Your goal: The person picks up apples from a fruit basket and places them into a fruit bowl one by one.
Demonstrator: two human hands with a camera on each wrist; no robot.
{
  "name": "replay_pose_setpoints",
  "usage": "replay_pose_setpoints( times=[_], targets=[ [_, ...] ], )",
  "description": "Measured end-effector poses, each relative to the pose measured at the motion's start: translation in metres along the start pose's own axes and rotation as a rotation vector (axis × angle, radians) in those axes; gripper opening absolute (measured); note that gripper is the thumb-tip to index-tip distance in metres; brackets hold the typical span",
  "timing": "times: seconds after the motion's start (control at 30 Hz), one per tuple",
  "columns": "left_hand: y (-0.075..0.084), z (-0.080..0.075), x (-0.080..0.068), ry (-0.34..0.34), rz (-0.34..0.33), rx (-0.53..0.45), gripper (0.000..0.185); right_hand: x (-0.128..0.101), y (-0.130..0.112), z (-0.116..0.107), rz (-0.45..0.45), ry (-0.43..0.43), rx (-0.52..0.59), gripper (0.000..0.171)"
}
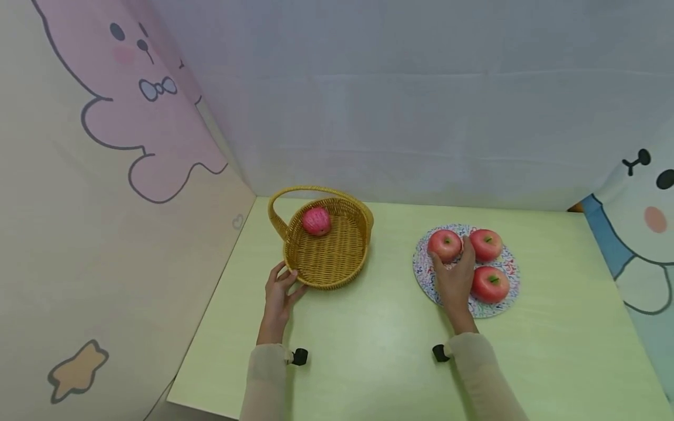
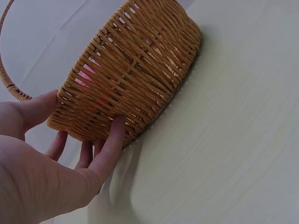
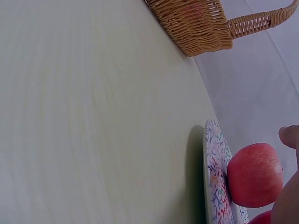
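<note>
In the head view, a round wicker basket with a tall handle stands at the left, holding one streaked pink-red fruit. My left hand holds its near left rim; the left wrist view shows one finger over the rim and another fingertip against the woven wall. On a speckled round plate to the right sit three red apples. My right hand spreads thumb and fingers about the back left apple. In the right wrist view, this apple rests on the plate, with a raised fingertip apart from it.
The other two apples, one at the back right and one at the front, sit close beside my right hand. A pale table carries everything. Cloth walls with cartoon prints rise behind it and at both sides.
</note>
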State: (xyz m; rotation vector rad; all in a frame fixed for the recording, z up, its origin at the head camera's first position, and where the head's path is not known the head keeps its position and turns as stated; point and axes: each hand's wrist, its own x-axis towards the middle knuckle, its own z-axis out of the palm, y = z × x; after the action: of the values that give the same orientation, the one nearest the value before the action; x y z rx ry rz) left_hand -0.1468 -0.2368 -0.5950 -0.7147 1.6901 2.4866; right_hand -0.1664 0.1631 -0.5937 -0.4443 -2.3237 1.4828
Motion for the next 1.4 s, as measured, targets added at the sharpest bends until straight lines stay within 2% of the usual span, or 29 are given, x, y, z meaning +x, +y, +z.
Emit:
replay_pose_setpoints(
  times=[0.13,0.37,0.43,0.6,0.9,1.07,1.2,1.4],
  targets=[
    [-0.001,-0.001,-0.001,-0.003,-0.001,0.010,0.059,-0.006,-0.007,-0.001,-0.020,-0.007,0.006,0.086],
    [-0.001,-0.001,0.000,-0.015,0.002,0.001,0.059,-0.016,-0.018,0.003,-0.161,-0.017,0.111,0.082],
    [0.000,-0.002,0.000,-0.017,0.002,0.001,0.059,-0.019,-0.022,0.005,-0.173,-0.036,0.128,0.081],
    [0.001,-0.004,-0.001,-0.008,0.004,0.009,0.057,-0.031,-0.037,0.008,-0.128,-0.148,0.164,0.076],
    [0.002,-0.001,-0.001,-0.008,-0.006,0.005,0.058,-0.038,-0.073,0.010,-0.117,-0.330,0.321,0.069],
    [0.002,0.000,-0.001,-0.010,-0.009,0.000,0.058,-0.040,-0.090,0.011,-0.123,-0.481,0.242,0.062],
    [0.002,0.000,-0.002,-0.009,-0.002,0.006,0.057,-0.042,-0.096,0.015,-0.140,-0.557,0.167,0.059],
    [0.002,0.001,-0.003,-0.019,0.003,0.006,0.059,-0.039,-0.110,0.028,-0.138,-0.661,0.164,0.058]
  ],
)
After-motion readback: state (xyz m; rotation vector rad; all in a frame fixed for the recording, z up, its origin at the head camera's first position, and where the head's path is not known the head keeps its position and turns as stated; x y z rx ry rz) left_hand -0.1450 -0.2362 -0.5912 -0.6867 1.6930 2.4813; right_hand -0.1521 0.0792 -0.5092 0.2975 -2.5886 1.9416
